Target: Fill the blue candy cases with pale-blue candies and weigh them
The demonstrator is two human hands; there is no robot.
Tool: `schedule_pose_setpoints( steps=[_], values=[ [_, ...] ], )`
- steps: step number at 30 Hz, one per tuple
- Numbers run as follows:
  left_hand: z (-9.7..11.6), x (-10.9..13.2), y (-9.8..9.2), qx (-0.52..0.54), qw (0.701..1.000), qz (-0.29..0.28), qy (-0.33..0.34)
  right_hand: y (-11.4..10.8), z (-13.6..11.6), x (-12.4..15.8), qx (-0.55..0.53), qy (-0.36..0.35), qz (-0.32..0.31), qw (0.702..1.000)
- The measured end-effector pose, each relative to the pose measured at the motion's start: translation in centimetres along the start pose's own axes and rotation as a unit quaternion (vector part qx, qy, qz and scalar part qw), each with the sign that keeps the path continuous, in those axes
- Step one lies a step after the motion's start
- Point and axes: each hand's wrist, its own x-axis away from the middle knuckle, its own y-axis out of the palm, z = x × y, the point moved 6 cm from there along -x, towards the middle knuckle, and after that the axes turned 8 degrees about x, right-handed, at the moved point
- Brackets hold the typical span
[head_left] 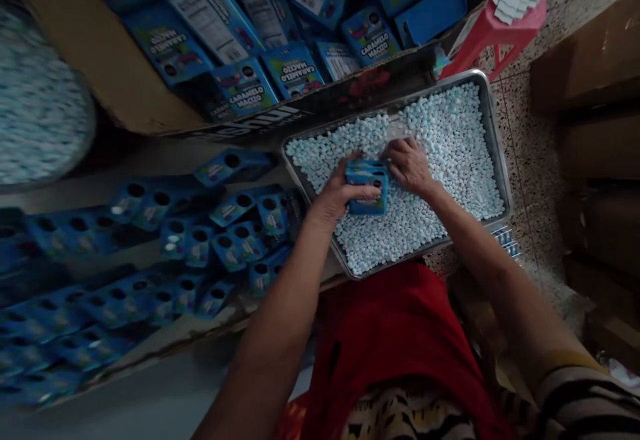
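My left hand is closed around small blue candy boxes, held side by side over a metal tray. Its thumb lies across their front. Pale blue and white candies fill the tray in a loose layer. Just right of the boxes, my right hand hovers low over the candies with its fingers curled together. What those fingers hold, if anything, is hidden. Beyond its fingertips a pale patch breaks the candy layer; I cannot tell what it is.
A cardboard carton of blue boxes stands behind the tray. Rows of blue boxes with dark round holes cover the table at left, beside a large tub of candies. A red stool and brown cartons stand at right.
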Motion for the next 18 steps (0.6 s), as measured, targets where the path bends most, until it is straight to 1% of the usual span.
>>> schedule_pose_setpoints(
  steps=[1, 2, 3, 4, 5, 6, 7, 8, 9, 10, 11, 13, 15, 18],
  values=[
    [-0.5, 0.6, 0.9, 0.003, 1.000, -0.011, -0.008, -0.4, 0.0, 1.6, -0.020, -0.018, -0.012, 1.000],
    [-0.9, 1.3, 1.4, 0.010, 1.000, -0.015, -0.009, -1.0, 0.4, 3.3, -0.033, -0.023, -0.010, 0.999],
    [-1.1, 2.1, 1.4, 0.020, 1.000, -0.010, -0.001, -1.9, 1.2, 5.1, -0.034, -0.007, 0.007, 0.999],
    [-1.2, 2.9, 0.9, 0.031, 0.999, 0.002, 0.013, -3.0, 2.6, 6.8, -0.020, 0.031, 0.038, 0.999],
    [-1.4, 3.8, 0.1, 0.038, 0.999, 0.020, 0.030, -4.1, 4.2, 8.5, 0.010, 0.086, 0.077, 0.993],
    [-1.5, 4.6, -1.0, 0.040, 0.997, 0.044, 0.049, -5.0, 5.9, 10.0, 0.046, 0.145, 0.112, 0.982],
    [-1.8, 5.4, -2.1, 0.035, 0.995, 0.069, 0.067, -5.6, 7.3, 11.2, 0.080, 0.196, 0.134, 0.968],
    [-2.1, 6.1, -3.0, 0.027, 0.992, 0.091, 0.080, -5.8, 8.4, 12.0, 0.105, 0.231, 0.143, 0.957],
    [-2.7, 6.6, -3.5, 0.020, 0.990, 0.108, 0.089, -5.7, 9.1, 12.4, 0.118, 0.246, 0.142, 0.951],
    [-3.3, 7.0, -3.6, 0.017, 0.988, 0.119, 0.094, -5.2, 9.3, 12.4, 0.119, 0.245, 0.140, 0.952],
    [-3.8, 7.1, -3.3, 0.017, 0.987, 0.122, 0.099, -4.7, 9.1, 12.2, 0.110, 0.235, 0.138, 0.956],
    [-4.9, 6.8, -1.7, 0.020, 0.988, 0.112, 0.105, -3.8, 8.2, 11.5, 0.079, 0.213, 0.148, 0.963],
    [-5.4, 5.9, 0.5, 0.026, 0.990, 0.085, 0.107, -2.9, 7.0, 10.8, 0.049, 0.201, 0.155, 0.966],
    [-5.5, 4.5, 3.4, 0.014, 0.993, 0.034, 0.110, -1.7, 4.8, 9.9, 0.009, 0.178, 0.148, 0.973]
  ],
)
